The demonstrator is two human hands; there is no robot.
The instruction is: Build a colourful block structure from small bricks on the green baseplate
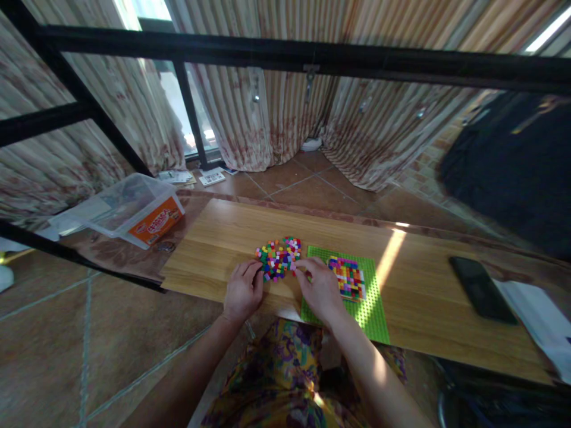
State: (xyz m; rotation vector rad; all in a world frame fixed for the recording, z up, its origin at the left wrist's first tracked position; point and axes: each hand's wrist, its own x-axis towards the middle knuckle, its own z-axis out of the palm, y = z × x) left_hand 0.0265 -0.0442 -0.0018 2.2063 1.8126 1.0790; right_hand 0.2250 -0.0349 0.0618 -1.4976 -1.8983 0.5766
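Small coloured cube bricks [277,259] lie in a loose pile on the wooden board. At the pile's left edge is my left hand [243,290], its fingers bent and thumb close to the index finger; whatever is between them is too small to make out. My right hand [322,291] reaches over the left part of a green studded baseplate [378,315], with thumb and index finger drawn together at the pile's right edge. Any brick in that pinch cannot be told. On the baseplate, partly behind my right hand, sits a block of multicoloured bricks [350,278] in rows.
A dark phone [482,289] and white paper [539,324] lie at the wooden board's [419,285] right end. To the left stands a clear plastic box [134,208] with an orange label. Black metal bars [267,50] cross ahead, before striped curtains [285,119].
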